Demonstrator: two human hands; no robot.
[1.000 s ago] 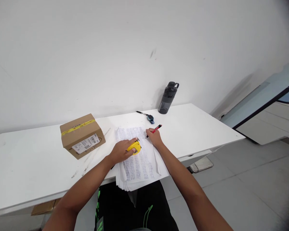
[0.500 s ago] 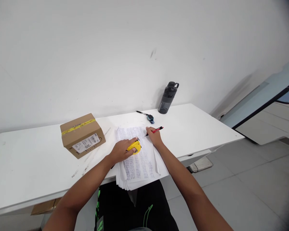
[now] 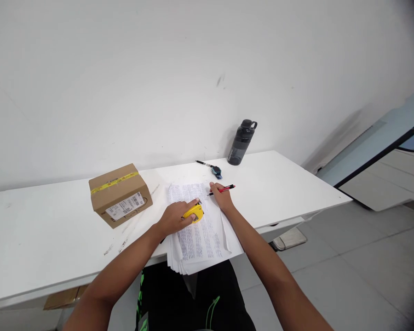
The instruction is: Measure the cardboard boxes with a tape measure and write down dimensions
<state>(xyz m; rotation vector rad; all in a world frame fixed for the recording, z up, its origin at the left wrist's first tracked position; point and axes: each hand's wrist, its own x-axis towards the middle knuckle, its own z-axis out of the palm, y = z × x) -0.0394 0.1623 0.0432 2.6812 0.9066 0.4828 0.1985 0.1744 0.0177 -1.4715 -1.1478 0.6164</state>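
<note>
My left hand (image 3: 175, 217) is closed around a yellow tape measure (image 3: 195, 213), resting over the written sheets. Between the fingers of my right hand (image 3: 221, 196) is a red and black pen (image 3: 227, 188), its tip close to the upper right part of the page. Under both hands lies a stack of paper (image 3: 202, 243), covered in columns of blue handwriting. The lower sheets overhang the table's front edge, and one sheet curls up along the right side. My right forearm lies over the paper's right edge.
On the white table (image 3: 48, 230), a taped cardboard box (image 3: 120, 195) with a shipping label stands at left. Behind the paper lie a wristwatch (image 3: 216, 172) and a black pen (image 3: 203, 163). A dark water bottle (image 3: 241, 142) stands near the wall.
The whole view has shifted slightly, so everything sits a little lower and to the right. Both hands keep the same hold on the tape measure and the pen.
</note>
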